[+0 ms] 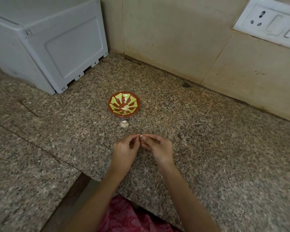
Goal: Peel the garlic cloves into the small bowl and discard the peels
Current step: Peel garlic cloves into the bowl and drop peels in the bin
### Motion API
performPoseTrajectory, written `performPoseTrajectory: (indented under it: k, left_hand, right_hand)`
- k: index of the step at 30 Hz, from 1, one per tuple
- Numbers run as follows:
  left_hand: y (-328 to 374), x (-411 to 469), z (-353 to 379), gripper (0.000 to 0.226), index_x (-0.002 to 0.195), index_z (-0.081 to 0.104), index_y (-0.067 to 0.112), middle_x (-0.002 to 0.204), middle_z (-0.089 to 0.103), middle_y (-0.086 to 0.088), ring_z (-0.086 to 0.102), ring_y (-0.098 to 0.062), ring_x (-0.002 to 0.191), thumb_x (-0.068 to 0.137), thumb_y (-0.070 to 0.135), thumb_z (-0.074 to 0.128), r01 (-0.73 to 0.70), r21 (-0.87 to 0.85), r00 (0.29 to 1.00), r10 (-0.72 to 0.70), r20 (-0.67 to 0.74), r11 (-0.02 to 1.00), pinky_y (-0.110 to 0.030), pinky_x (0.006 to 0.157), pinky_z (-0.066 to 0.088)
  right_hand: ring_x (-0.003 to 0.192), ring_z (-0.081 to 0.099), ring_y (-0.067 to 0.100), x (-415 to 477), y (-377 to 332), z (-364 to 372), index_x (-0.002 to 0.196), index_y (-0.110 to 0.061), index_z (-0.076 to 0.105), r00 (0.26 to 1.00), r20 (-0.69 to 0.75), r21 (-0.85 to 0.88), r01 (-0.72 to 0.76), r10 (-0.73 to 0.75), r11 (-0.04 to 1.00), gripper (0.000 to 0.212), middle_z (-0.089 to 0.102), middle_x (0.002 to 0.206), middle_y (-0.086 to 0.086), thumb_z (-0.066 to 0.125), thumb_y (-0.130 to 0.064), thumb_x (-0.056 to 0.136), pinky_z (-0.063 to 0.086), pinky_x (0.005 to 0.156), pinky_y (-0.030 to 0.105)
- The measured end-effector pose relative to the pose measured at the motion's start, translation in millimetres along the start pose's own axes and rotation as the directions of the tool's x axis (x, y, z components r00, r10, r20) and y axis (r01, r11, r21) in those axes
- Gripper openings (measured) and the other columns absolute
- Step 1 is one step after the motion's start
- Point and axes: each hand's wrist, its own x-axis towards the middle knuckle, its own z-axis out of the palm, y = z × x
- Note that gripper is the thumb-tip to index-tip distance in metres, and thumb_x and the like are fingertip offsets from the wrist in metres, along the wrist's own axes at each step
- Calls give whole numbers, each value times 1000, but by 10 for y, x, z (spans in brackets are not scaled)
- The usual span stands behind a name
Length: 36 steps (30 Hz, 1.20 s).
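A small red bowl (123,104) with a yellow-green pattern stands on the speckled granite counter (208,139); a pale peeled clove (125,108) lies inside it. Just in front of the bowl, garlic cloves in their skin (124,123) lie on the counter. Nearer to me, my left hand (126,150) and my right hand (157,148) meet fingertip to fingertip, both pinching a small garlic clove (141,136) held above the counter. Most of that clove is hidden by my fingers.
A white plastic appliance (45,42) stands at the back left corner. Beige tiled walls bound the counter at the back and right, with a white socket plate (268,22) on the right wall. The counter's front edge runs below my forearms.
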Motion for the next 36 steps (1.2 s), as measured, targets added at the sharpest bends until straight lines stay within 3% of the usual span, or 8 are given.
performPoseTrajectory:
  k: [6, 10, 16, 22, 27, 32, 36]
  left_hand:
    - [20, 27, 26, 20, 99, 71, -1, 86, 73, -9, 62, -5, 65, 80, -8, 71, 35, -10, 999, -35, -26, 999, 5, 67, 41]
    - [7, 49, 16, 21, 99, 71, -1, 86, 73, -9, 63, -4, 64, 81, -9, 70, 50, -27, 998, -51, -40, 998, 3, 66, 43]
    - [-6, 13, -37, 22, 103, 72, 2, 95, 73, -6, 65, -4, 78, 83, -6, 68, -90, -21, 995, 90, 33, 996, -4, 78, 48]
    - [-2, 21, -46, 17, 99, 72, 3, 89, 74, -6, 64, -2, 74, 84, 1, 65, -134, 6, 989, 133, 67, 991, 1, 79, 44]
    - [26, -35, -17, 15, 97, 72, 2, 86, 73, -7, 68, -10, 68, 82, -1, 71, -80, 12, 995, 79, 56, 997, -6, 72, 49]
    - [105, -28, 19, 15, 94, 72, 0, 82, 73, -6, 62, -4, 65, 79, -3, 74, -20, -27, 1000, 20, -4, 999, 4, 67, 42]
    - [101, -9, 16, 16, 96, 72, 1, 82, 73, -5, 63, -3, 64, 81, -2, 73, -10, -41, 1000, 9, -7, 999, 3, 65, 43]
  right_hand:
    - [86, 72, 20, 12, -68, -72, 96, -5, 74, 995, 94, 45, -17, 13, 999, 13, 76, 93, 13, 68, 2, 86, 59, 79, 26]
    - [85, 72, 22, 12, -120, -128, 99, 0, 73, 985, 165, 77, -56, 43, 995, 14, 75, 94, 17, 68, 4, 86, 60, 80, 28]
    - [86, 74, 23, 15, -188, -208, 102, 4, 72, 989, 125, 68, -92, 83, 993, 18, 75, 95, 17, 71, 1, 84, 60, 77, 26]
    - [83, 73, 21, 9, -188, -187, 100, 4, 73, 992, 104, 37, -70, 66, 997, 17, 75, 94, 16, 72, 2, 83, 60, 77, 26]
    - [83, 73, 20, 3, -133, -127, 93, -5, 75, 998, 58, -14, -3, 4, 1000, 13, 76, 91, 11, 74, 1, 82, 59, 76, 25]
    - [87, 74, 21, -17, -88, -94, 94, -6, 73, 999, 16, -14, 44, -44, 999, 13, 76, 93, 10, 75, -1, 82, 58, 77, 26]
    - [83, 73, 20, -20, -104, -107, 93, -5, 74, 999, 36, 8, 40, -40, 999, 11, 76, 90, 11, 74, -2, 83, 59, 75, 24]
